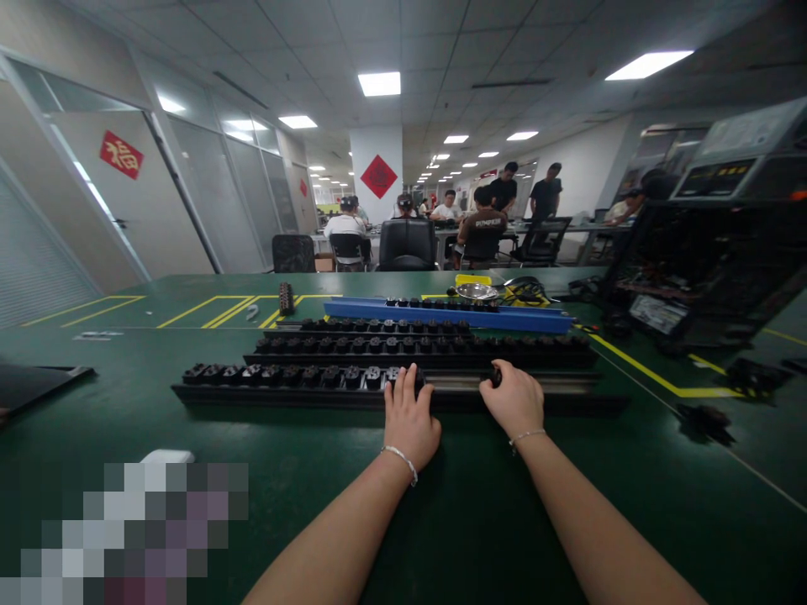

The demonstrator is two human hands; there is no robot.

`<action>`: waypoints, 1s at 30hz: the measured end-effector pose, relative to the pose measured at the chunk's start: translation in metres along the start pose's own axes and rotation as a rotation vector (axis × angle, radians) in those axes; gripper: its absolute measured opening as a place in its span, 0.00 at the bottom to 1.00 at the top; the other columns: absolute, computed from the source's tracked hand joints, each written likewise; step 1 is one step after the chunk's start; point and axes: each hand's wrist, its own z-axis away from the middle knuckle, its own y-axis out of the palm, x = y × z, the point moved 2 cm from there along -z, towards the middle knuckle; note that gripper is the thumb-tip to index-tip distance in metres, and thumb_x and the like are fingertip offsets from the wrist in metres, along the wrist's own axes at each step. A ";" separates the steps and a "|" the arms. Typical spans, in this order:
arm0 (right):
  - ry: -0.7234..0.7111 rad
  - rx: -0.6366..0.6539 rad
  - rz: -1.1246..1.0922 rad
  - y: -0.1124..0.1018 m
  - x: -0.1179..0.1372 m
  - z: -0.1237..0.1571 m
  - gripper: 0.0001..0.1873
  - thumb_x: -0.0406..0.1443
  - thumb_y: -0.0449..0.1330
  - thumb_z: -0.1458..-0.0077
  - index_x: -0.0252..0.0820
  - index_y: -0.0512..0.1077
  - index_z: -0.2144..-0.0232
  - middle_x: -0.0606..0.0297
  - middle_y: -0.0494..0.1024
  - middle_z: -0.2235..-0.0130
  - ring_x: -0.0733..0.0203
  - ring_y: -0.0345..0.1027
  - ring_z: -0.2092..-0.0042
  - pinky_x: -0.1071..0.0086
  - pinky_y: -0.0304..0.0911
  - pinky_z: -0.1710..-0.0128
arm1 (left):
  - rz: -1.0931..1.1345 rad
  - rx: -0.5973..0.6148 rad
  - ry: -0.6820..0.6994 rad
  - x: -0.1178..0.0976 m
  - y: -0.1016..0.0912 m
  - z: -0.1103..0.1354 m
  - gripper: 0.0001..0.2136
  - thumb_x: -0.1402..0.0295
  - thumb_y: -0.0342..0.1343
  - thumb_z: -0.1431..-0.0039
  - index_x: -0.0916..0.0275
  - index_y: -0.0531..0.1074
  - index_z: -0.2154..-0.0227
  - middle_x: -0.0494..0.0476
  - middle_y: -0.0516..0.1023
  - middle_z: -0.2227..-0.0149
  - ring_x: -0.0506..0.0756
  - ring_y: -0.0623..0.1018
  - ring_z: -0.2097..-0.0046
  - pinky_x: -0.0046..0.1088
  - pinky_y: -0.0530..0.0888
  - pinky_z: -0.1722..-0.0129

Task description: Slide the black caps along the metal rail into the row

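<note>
A long black rail (315,402) lies crosswise in front of me, with a row of small black socket modules (312,376) along its left part. My left hand (409,416) rests on the right end of that row, fingers stretched out and spread over the last modules. To its right, my right hand (520,403) pinches a small black module (496,377) between thumb and fingers at the rail's bare metal channel (457,381). My fingers partly hide this piece, so I cannot tell whether it touches the rail.
Behind are more black rails with modules (378,344) and a blue rail (366,311). A metal bowl (477,291) stands beyond them. An open black equipment case (681,269) is at right, loose black parts (706,423) near it. People sit and stand at far tables.
</note>
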 end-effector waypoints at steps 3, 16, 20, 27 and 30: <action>0.005 0.002 -0.007 -0.001 -0.001 0.000 0.22 0.36 0.51 0.53 0.39 0.68 0.54 0.57 0.76 0.59 0.54 0.66 0.54 0.61 0.52 0.51 | 0.001 -0.011 0.012 0.001 0.002 0.000 0.24 0.74 0.53 0.54 0.59 0.65 0.50 0.61 0.48 0.35 0.62 0.45 0.34 0.50 0.47 0.37; 0.053 -0.019 0.013 -0.004 -0.004 0.000 0.22 0.36 0.50 0.53 0.39 0.69 0.55 0.57 0.75 0.54 0.51 0.64 0.51 0.56 0.49 0.48 | 0.004 -0.019 0.023 0.003 0.004 0.001 0.24 0.74 0.53 0.53 0.59 0.65 0.49 0.62 0.48 0.35 0.62 0.45 0.34 0.51 0.47 0.37; 0.082 0.012 0.020 -0.004 -0.007 -0.001 0.22 0.36 0.49 0.52 0.39 0.68 0.54 0.57 0.75 0.55 0.52 0.64 0.52 0.55 0.48 0.47 | 0.006 -0.015 0.024 0.003 0.004 0.000 0.25 0.74 0.53 0.54 0.59 0.65 0.49 0.62 0.48 0.35 0.62 0.45 0.34 0.51 0.47 0.37; 0.072 0.001 0.053 -0.006 -0.011 -0.002 0.23 0.36 0.50 0.53 0.39 0.68 0.53 0.56 0.74 0.53 0.52 0.63 0.50 0.59 0.52 0.49 | 0.006 -0.021 0.017 0.003 0.004 0.000 0.25 0.74 0.54 0.54 0.58 0.65 0.49 0.60 0.48 0.35 0.62 0.45 0.34 0.50 0.46 0.37; 0.064 0.023 0.063 -0.007 -0.013 -0.003 0.24 0.37 0.50 0.53 0.38 0.67 0.52 0.56 0.75 0.55 0.52 0.64 0.51 0.60 0.54 0.50 | 0.006 -0.022 0.018 0.003 0.005 0.000 0.24 0.74 0.53 0.53 0.58 0.65 0.49 0.60 0.48 0.35 0.62 0.45 0.34 0.50 0.46 0.37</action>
